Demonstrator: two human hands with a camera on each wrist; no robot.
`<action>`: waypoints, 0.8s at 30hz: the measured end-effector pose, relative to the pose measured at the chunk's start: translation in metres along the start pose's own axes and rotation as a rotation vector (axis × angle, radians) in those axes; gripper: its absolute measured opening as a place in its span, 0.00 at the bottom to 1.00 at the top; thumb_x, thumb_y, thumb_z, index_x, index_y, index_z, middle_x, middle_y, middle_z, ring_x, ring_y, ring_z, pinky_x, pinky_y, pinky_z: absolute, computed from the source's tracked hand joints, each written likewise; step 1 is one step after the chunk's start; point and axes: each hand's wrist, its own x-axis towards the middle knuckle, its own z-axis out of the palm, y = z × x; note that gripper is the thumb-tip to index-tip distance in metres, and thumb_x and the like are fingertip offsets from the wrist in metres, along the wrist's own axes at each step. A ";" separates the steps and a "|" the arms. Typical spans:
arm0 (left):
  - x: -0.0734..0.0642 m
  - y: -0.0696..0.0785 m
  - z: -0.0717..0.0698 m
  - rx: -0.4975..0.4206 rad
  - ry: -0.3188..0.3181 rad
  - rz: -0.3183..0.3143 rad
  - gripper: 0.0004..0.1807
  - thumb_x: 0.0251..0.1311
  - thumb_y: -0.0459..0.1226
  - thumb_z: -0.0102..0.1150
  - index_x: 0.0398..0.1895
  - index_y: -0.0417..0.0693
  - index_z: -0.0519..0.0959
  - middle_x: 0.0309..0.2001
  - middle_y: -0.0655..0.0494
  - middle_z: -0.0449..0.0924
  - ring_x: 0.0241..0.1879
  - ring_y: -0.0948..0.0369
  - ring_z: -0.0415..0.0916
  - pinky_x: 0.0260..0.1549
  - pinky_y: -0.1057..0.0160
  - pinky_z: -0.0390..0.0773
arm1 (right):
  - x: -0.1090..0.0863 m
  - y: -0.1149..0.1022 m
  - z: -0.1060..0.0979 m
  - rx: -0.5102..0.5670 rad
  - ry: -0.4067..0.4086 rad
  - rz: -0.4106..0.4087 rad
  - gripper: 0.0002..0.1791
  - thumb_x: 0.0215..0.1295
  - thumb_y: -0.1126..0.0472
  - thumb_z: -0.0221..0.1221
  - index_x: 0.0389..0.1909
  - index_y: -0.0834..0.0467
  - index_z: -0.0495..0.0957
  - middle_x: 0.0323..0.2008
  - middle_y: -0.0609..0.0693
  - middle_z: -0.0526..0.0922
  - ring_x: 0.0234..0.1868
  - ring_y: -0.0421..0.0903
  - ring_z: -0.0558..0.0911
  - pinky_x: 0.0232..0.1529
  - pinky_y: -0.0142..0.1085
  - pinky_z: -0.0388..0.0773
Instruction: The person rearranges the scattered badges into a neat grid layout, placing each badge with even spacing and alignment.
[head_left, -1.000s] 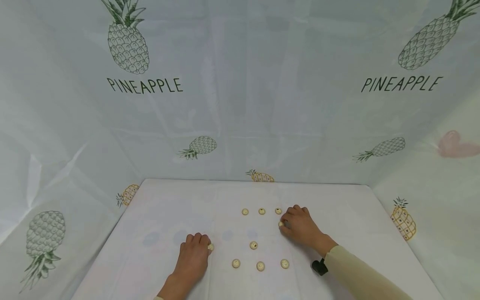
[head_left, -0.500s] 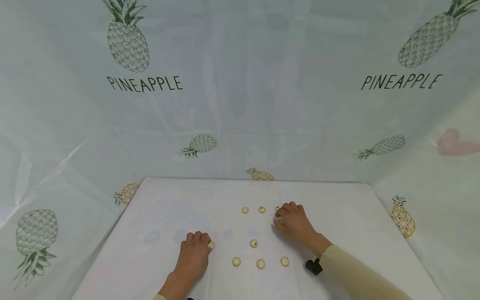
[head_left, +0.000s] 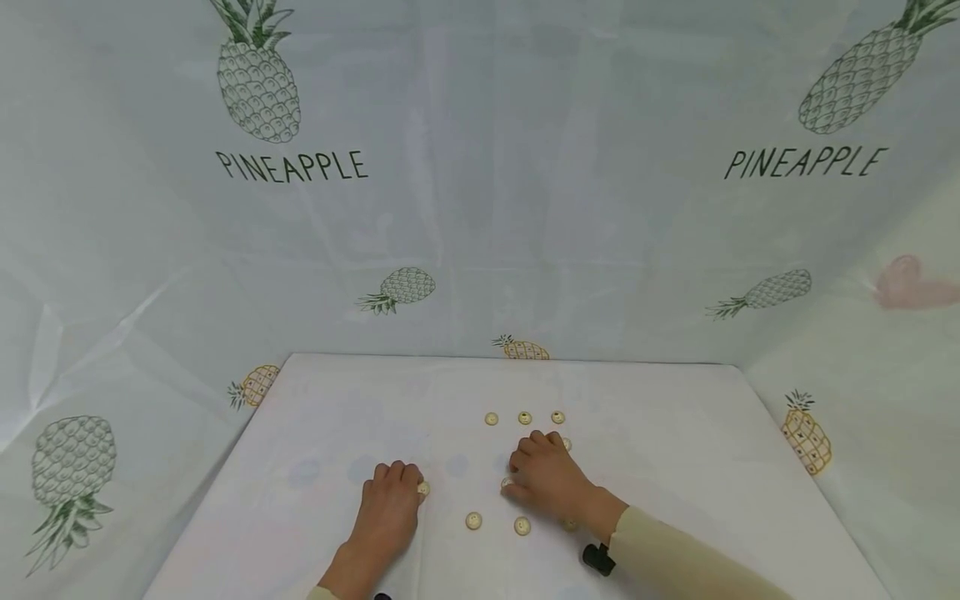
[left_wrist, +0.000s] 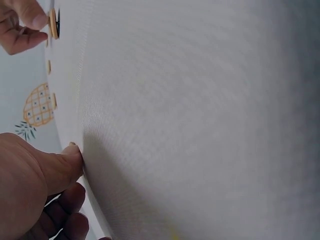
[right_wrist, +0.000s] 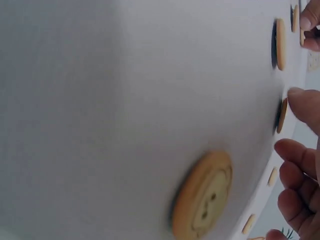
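Observation:
In the head view my left hand (head_left: 388,504) rests on the white table, pinching a wooden button (head_left: 424,488) between thumb and fingers. The left wrist view shows that thumb (left_wrist: 65,162) low against the cloth. My right hand (head_left: 551,475) is over the middle button (head_left: 506,482), which it partly covers. In the right wrist view, the right thumb (right_wrist: 305,107) is right at this button (right_wrist: 283,116), while the fingertips (right_wrist: 287,147) stand a little apart from its other side. A larger-looking button (right_wrist: 205,195) with two dark holes lies nearest that camera.
Three buttons lie in a far row, including the middle one (head_left: 524,417). Another button (head_left: 566,444) sits just beyond my right hand. A near row holds a left button (head_left: 473,521), a centre button (head_left: 522,526) and one partly under my right wrist. Pineapple-printed sheeting (head_left: 480,208) surrounds the table (head_left: 337,417).
My right hand has let go of the button below the far row's right end and moved left and nearer, to the middle button. My left hand has stayed in place.

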 end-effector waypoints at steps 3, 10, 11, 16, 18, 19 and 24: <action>0.000 0.000 0.001 -0.002 -0.004 -0.001 0.13 0.58 0.38 0.76 0.39 0.45 0.79 0.34 0.55 0.74 0.38 0.55 0.68 0.34 0.53 0.73 | -0.001 -0.002 -0.001 -0.005 -0.033 -0.024 0.10 0.67 0.46 0.69 0.37 0.48 0.85 0.36 0.39 0.79 0.40 0.41 0.69 0.49 0.44 0.67; 0.001 -0.001 0.001 -0.002 0.000 -0.001 0.12 0.60 0.39 0.74 0.39 0.45 0.80 0.34 0.55 0.74 0.37 0.56 0.67 0.34 0.53 0.72 | -0.005 -0.001 -0.006 0.022 -0.039 -0.014 0.13 0.63 0.60 0.66 0.49 0.48 0.86 0.44 0.42 0.81 0.43 0.42 0.71 0.50 0.44 0.67; 0.001 -0.001 0.000 -0.003 -0.002 -0.002 0.12 0.60 0.39 0.74 0.39 0.45 0.80 0.34 0.55 0.74 0.36 0.57 0.67 0.34 0.54 0.72 | -0.006 -0.001 -0.006 0.024 -0.034 -0.008 0.12 0.64 0.59 0.66 0.49 0.49 0.86 0.44 0.42 0.81 0.43 0.42 0.71 0.50 0.45 0.67; 0.000 -0.001 -0.001 -0.005 -0.001 -0.004 0.12 0.60 0.38 0.74 0.38 0.45 0.80 0.33 0.55 0.74 0.36 0.57 0.66 0.33 0.54 0.72 | -0.006 0.001 -0.003 0.022 -0.024 0.017 0.09 0.67 0.50 0.67 0.42 0.50 0.85 0.41 0.42 0.81 0.42 0.42 0.71 0.50 0.46 0.67; -0.001 -0.001 -0.001 -0.007 0.003 -0.004 0.12 0.60 0.38 0.74 0.38 0.45 0.80 0.33 0.55 0.74 0.36 0.56 0.67 0.33 0.53 0.72 | -0.006 0.002 -0.001 0.016 -0.035 0.018 0.09 0.68 0.49 0.68 0.41 0.49 0.85 0.40 0.42 0.81 0.42 0.42 0.71 0.50 0.46 0.68; -0.001 -0.001 -0.001 -0.007 0.005 -0.005 0.12 0.60 0.38 0.74 0.38 0.45 0.80 0.33 0.55 0.74 0.36 0.56 0.67 0.33 0.53 0.73 | -0.006 0.003 0.000 0.016 -0.040 0.017 0.09 0.68 0.49 0.68 0.41 0.49 0.85 0.40 0.41 0.81 0.42 0.42 0.71 0.50 0.46 0.68; 0.000 -0.001 0.000 -0.007 -0.009 -0.012 0.12 0.60 0.38 0.74 0.39 0.45 0.80 0.33 0.56 0.74 0.36 0.57 0.65 0.34 0.55 0.71 | -0.008 0.006 0.000 0.026 -0.018 0.005 0.10 0.66 0.50 0.69 0.42 0.49 0.86 0.41 0.41 0.81 0.42 0.41 0.70 0.51 0.46 0.68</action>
